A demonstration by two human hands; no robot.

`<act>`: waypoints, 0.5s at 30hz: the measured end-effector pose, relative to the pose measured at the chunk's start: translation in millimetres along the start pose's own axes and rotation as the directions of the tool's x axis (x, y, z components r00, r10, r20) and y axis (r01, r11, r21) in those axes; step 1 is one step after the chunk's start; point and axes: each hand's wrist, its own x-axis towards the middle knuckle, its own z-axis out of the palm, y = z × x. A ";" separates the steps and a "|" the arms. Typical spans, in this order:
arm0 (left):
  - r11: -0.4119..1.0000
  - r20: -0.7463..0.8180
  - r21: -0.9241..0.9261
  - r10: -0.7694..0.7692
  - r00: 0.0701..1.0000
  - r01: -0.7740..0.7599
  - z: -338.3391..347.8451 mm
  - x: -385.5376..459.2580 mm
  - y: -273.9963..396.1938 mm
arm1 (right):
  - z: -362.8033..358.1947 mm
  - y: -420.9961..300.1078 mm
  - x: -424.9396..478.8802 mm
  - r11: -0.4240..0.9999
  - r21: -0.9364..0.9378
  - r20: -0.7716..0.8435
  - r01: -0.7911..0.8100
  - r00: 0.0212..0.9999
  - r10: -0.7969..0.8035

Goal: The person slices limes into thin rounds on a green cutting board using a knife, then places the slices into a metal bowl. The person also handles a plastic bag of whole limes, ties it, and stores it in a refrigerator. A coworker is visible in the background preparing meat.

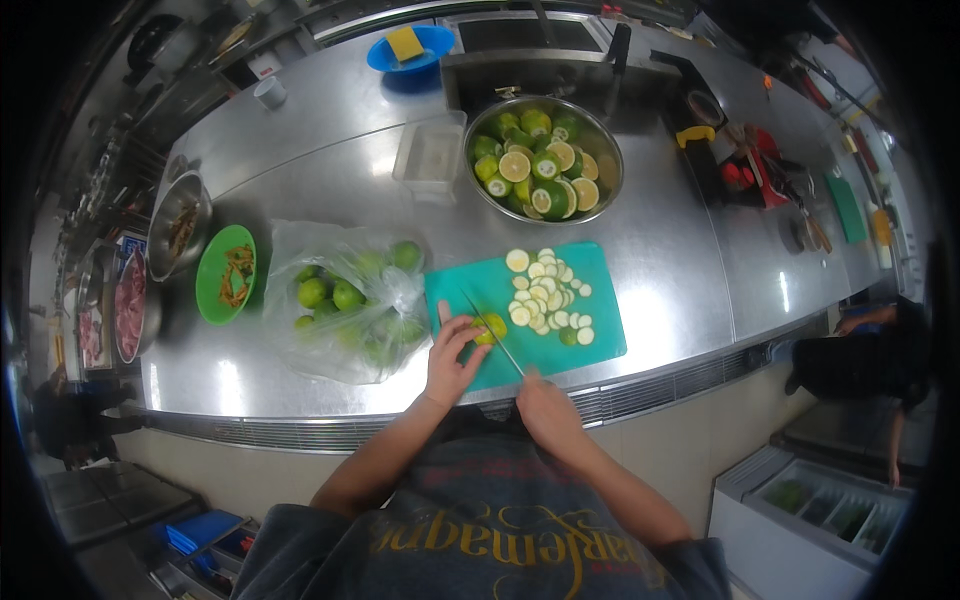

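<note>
My left hand (451, 356) holds a lime (491, 328) down on a teal cutting board (592, 270), fingertips along its left side. In my right hand (547, 405) is the handle of a knife (501, 346), its blade lying across the lime. Whether the blade has gone into the peel I cannot tell. Many small pale lime end slices (544, 292) are scattered over the right half of the board. Left of the board lies a clear plastic bag (292, 255) with whole green limes (349, 295) in it.
Beyond the board stands a steel bowl (619, 161) of trimmed and cut limes, beside a clear plastic container (431, 154). A green bowl (206, 289) and a steel bowl (169, 214) hold brownish strips at the left. A blue bowl (379, 60) carries a yellow sponge (405, 43). Other people are at both sides.
</note>
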 end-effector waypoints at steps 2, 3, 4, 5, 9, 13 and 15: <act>1.000 0.002 0.021 0.014 1.000 -0.014 0.6 1.6 1.8 | 30.7 20.1 19.3 0.993 -0.021 -0.070 0.113 0.991 -0.114; 0.999 0.002 0.034 0.022 1.000 -0.022 -0.4 2.4 2.0 | 29.7 14.7 25.0 0.998 0.006 -0.047 0.070 0.996 -0.070; 0.998 0.003 0.047 0.031 1.000 -0.031 -1.4 3.2 2.4 | 28.5 9.2 31.0 0.999 0.033 -0.024 0.026 0.999 -0.025; 0.999 -0.001 0.046 0.025 1.000 -0.025 -2.2 4.5 3.0 | 26.2 4.6 34.9 0.998 0.059 -0.001 -0.020 1.000 0.020; 0.999 0.002 0.045 0.010 1.000 -0.010 -1.5 5.4 9.6 | 7.5 -5.8 28.6 0.990 0.107 0.002 -0.094 0.996 0.095; 0.999 0.009 0.048 0.018 1.000 -0.018 -2.4 8.5 10.0 | -14.7 -5.7 -1.0 0.978 0.186 -0.103 -0.097 0.988 0.117; 0.999 0.035 0.050 0.019 0.999 -0.020 -2.3 16.7 17.1 | -24.6 -2.2 -15.2 0.966 0.203 -0.130 -0.161 0.973 0.190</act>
